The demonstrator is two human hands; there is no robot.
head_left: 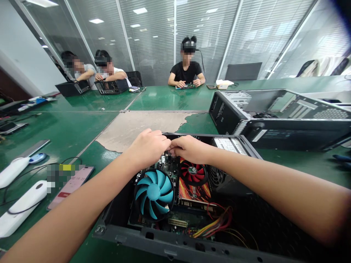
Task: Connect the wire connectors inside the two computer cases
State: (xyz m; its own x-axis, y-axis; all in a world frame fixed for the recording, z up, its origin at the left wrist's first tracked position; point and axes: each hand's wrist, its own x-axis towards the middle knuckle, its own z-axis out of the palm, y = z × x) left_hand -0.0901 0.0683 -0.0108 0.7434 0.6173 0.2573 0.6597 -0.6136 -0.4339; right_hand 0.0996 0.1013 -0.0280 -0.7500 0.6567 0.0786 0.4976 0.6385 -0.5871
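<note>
An open black computer case (131, 233) lies in front of me. Inside it are a blue fan (153, 191), a red fan (193, 173) on a graphics card, and a bundle of coloured wires (216, 223). My left hand (150, 145) and my right hand (189, 149) meet over the case's far edge, above the motherboard. Both have bent fingers pressed together, fingertips touching or nearly so. Whatever lies between the fingertips is too small or hidden to name.
A second open case (287, 133) stands at the right. White devices (24, 208) with cables and a phone (71, 186) lie at the left. Beyond a brown patch (137, 126) on the green table (164, 98), three people sit at the far side, hands on computer parts.
</note>
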